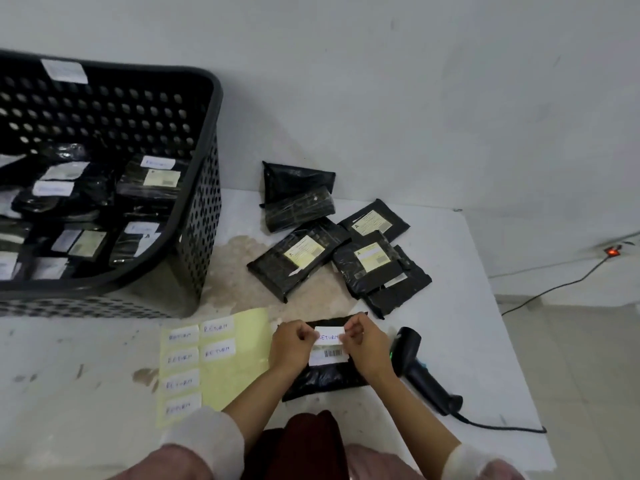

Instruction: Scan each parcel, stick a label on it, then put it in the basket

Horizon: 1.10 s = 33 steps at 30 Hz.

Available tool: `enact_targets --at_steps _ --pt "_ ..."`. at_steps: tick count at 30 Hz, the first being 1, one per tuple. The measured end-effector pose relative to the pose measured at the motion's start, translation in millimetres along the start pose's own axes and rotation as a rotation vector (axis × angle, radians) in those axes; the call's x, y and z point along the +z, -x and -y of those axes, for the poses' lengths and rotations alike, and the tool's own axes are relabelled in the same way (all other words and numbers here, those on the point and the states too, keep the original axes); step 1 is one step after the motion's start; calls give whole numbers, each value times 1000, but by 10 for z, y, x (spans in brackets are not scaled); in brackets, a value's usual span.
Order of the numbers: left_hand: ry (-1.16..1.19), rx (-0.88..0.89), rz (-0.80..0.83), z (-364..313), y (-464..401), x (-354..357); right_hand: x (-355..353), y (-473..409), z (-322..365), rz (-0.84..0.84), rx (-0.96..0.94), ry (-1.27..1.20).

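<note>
A black parcel (pixel 323 377) with a white barcode sticker lies on the table just in front of me. Over its far end I hold a white "RETURN" label (pixel 327 336) stretched between both hands. My left hand (pixel 292 346) pinches the label's left end and my right hand (pixel 363 342) pinches its right end. The yellow label sheet (pixel 235 362) with several "RETURN" labels lies to the left of the parcel. The black barcode scanner (pixel 422 372) rests on the table to the right. The black perforated basket (pixel 201 216) stands at the left, holding several labelled parcels.
Several black parcels (pixel 332 247) lie in a loose pile at the back of the white table (pixel 467 323). The scanner's cable runs off the table's front right. A power cable and a red-lit socket (pixel 612 251) are on the floor at right.
</note>
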<state>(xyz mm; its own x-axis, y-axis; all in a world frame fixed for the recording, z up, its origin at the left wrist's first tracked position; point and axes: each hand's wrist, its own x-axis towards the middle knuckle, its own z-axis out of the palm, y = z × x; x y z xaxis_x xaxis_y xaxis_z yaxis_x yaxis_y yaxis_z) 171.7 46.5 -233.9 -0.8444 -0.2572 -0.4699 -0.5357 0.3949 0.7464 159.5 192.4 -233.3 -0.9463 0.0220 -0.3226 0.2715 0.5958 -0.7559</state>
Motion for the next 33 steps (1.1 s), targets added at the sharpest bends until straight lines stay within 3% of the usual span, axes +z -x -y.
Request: enact_targets --at_steps 26,30,33 --pt "-189 -17 -157 64 9 228 131 -137 -159 59 -7 313" --pt "-391 -78 -230 88 23 181 121 -139 -174 66 28 277" --pt "-328 -144 -176 96 20 188 105 -139 -183 76 39 234"
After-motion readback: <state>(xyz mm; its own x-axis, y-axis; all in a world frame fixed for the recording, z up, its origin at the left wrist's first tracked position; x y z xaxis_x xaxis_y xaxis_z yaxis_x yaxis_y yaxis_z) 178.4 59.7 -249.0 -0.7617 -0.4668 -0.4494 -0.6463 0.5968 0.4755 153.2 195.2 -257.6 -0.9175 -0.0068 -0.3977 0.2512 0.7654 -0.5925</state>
